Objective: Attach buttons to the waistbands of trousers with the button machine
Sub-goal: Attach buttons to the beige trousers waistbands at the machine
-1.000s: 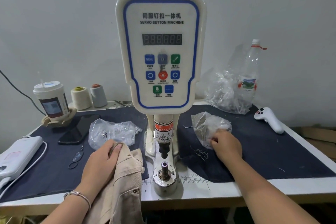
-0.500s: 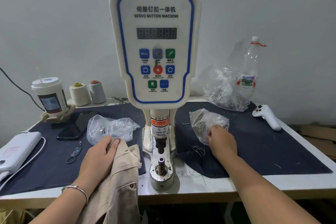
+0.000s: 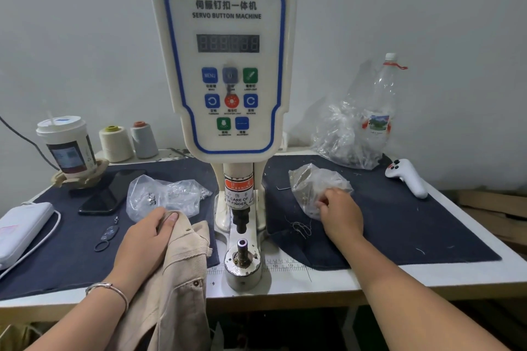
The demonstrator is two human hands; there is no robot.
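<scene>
From my head camera, I am gripping the waistband end of the beige cotton trousers (image 3: 176,259) in my left hand (image 3: 142,239), thumb curled over the fabric edge, just left of the cream servo button machine (image 3: 225,65). The waistband is running away from me toward the desk (image 3: 328,279) back, and the machine's round metal lower die (image 3: 242,258) is lying just to its right, close but not touching. My right hand (image 3: 342,215) is reaching into the small crumpled clear plastic bag of fasteners (image 3: 310,182) on the dark blue cloth mat (image 3: 413,225); my fingers (image 3: 323,202) are curled at its opening, though whether they are pinching a button I cannot tell. The die is sitting between both hands, nearer my left.
</scene>
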